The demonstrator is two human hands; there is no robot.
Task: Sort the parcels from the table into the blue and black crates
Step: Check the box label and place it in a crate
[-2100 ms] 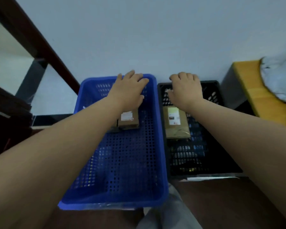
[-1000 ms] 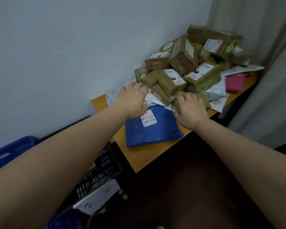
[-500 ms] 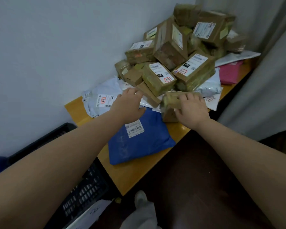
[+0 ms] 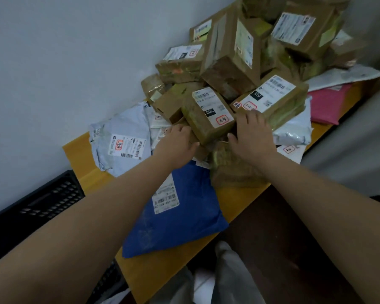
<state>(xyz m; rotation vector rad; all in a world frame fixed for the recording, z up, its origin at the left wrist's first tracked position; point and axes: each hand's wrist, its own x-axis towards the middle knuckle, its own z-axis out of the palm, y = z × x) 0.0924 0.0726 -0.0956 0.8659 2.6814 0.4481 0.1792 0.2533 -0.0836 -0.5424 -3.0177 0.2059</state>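
A heap of brown parcel boxes (image 4: 233, 62) fills the corner of the yellow table (image 4: 83, 154). At its front lies a small brown box (image 4: 206, 115) with a white label marked 010. My right hand (image 4: 250, 137) grips this box from the right, fingers over its top edge and thumb at its lower side. My left hand (image 4: 178, 143) has its fingers curled on a flat brown parcel (image 4: 196, 148) wedged just under and left of that box. The black crate (image 4: 42, 198) stands below the table's left end. The blue crate is out of view.
A blue mailer bag (image 4: 184, 222) lies on the table under my left forearm, a grey mailer (image 4: 123, 139) to its left, a pink mailer (image 4: 325, 104) at far right. Another brown parcel (image 4: 230, 170) sits under my right wrist. A grey curtain (image 4: 360, 145) hangs on the right.
I turned from the crates to the table. My right hand left the brown parcel at the table's edge and moved up to the 010 box; my left hand reached forward beside it.
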